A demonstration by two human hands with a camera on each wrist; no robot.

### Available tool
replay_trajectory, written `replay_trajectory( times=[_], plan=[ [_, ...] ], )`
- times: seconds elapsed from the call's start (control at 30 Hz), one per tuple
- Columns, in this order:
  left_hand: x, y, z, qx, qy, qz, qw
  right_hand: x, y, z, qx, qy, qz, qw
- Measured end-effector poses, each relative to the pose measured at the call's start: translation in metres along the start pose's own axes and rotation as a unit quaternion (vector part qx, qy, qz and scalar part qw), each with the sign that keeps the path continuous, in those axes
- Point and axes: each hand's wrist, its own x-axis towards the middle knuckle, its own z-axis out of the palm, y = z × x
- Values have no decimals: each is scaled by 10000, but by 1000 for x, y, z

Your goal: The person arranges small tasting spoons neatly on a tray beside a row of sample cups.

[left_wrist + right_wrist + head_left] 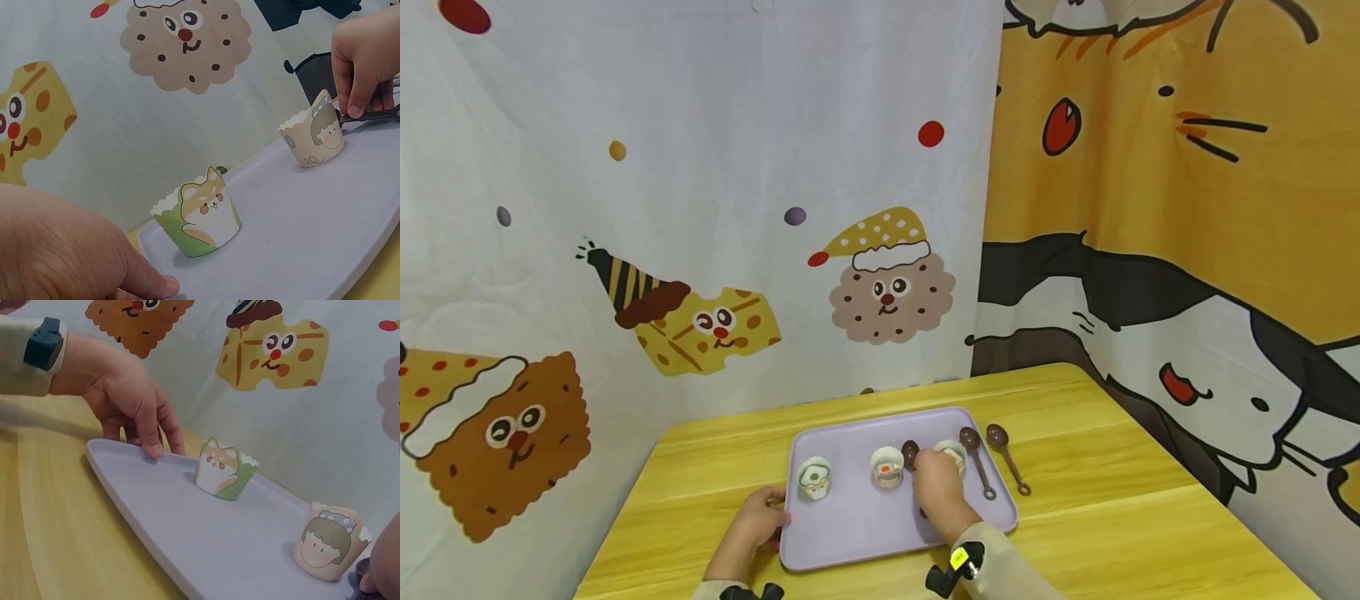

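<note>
My left hand (758, 518) grips the lilac tray (850, 533) at its left edge, thumb on the rim in the right wrist view. My right hand (937, 487) pinches a brown spoon (911, 452) by its handle, low over the tray; part of the handle is hidden under the hand. Left of that spoon stands a pink paper cup (887, 477) with a girl's face. A green paper cup with a dog (209, 215) stands near my left hand. A third paper cup (953, 450) is partly hidden behind my right hand.
A second brown spoon (976, 461) lies on the tray's right side. Another brown spoon (1009, 458) lies on the wooden table (1097, 467) just right of the tray. Printed cartoon curtains (850, 100) hang behind the table and along its right side.
</note>
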Motion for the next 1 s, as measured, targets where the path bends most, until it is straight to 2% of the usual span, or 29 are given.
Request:
replay_trajectory(
  times=[0.3, 0.7, 0.9, 1.0],
  plan=[
    [0, -1, 0, -18, -19, 21, 10000, 1, -6, 2, -211, -262, 58, 9994],
    [-1, 1, 0, 25, -27, -52, 10000, 0, -6, 1, -114, -123, 25, 9999],
    [-2, 2, 0, 63, -10, -55, 10000, 4, -7, -16, -378, -35, -7, 9993],
    [-2, 2, 0, 57, 16, -33, 10000, 9, -3, -35, -201, 91, -9, 9998]
  ],
)
